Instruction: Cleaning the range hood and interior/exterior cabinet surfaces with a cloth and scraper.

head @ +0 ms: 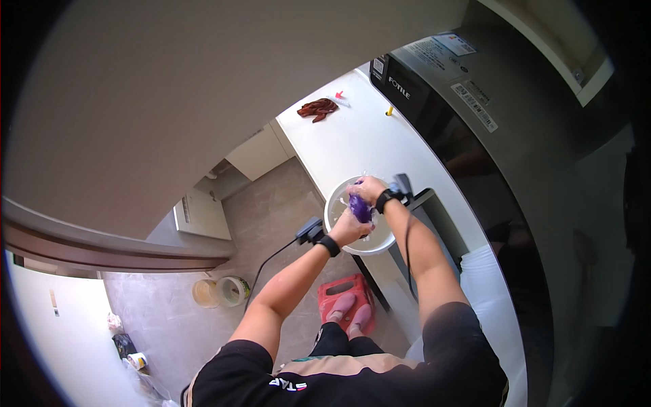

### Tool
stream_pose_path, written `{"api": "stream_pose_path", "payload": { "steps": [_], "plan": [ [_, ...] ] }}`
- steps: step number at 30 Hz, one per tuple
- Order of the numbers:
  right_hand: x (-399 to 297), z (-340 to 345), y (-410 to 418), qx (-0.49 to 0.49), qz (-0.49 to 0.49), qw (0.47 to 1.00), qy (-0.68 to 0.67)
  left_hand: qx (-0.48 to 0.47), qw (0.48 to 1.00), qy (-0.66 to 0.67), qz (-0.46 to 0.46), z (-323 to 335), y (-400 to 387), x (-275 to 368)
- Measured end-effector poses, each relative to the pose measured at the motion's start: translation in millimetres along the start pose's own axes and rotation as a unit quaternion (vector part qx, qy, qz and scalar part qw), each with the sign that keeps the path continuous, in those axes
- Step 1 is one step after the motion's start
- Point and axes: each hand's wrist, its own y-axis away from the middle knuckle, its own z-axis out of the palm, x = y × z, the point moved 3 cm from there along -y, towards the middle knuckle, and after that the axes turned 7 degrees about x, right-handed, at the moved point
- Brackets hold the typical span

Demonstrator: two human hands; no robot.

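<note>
Both hands grip a wet purple cloth [360, 207] over a round white bucket [331, 201]. My left hand [350, 227] holds the cloth's nearer end, its thumb toward the right. Around the far end, my right hand [370, 189] is closed. Water splashes about the fingers, and cloudy liquid shows inside the bucket. The bucket stands at the front edge of a white countertop [351, 147]. Each wrist wears a black strap with a small cabled device. Part of the cloth is hidden by the hands.
A dark brown cloth [317, 109] lies farther back on the counter, near a yellow pipe stub [389, 111]. A range hood [457, 152] hangs at right, above the counter. My feet stand on a red plastic stool [333, 290]. Two tubs [233, 291] sit on the floor.
</note>
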Motion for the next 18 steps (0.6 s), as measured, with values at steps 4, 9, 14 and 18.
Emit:
{"api": "stream_pose_path", "payload": {
  "steps": [4, 9, 14, 18],
  "plan": [
    [-40, 61, -13, 0.048, -0.233, 0.78, 0.579, 0.104, 0.87, -0.477, 0.066, -34, -17, -74],
    [56, -45, 16, 0.276, -0.033, 0.956, -0.096, 0.095, 0.963, -0.235, 0.091, 53, -11, 24],
    [-28, -44, 93, 0.274, -0.301, 0.91, -0.08, -0.009, 0.992, 0.012, -0.129, 17, 17, 12],
    [-75, -44, 165, 0.163, -0.55, 0.819, 0.021, -0.152, 0.64, 0.703, -0.27, -19, 21, 57]
  ]
}}
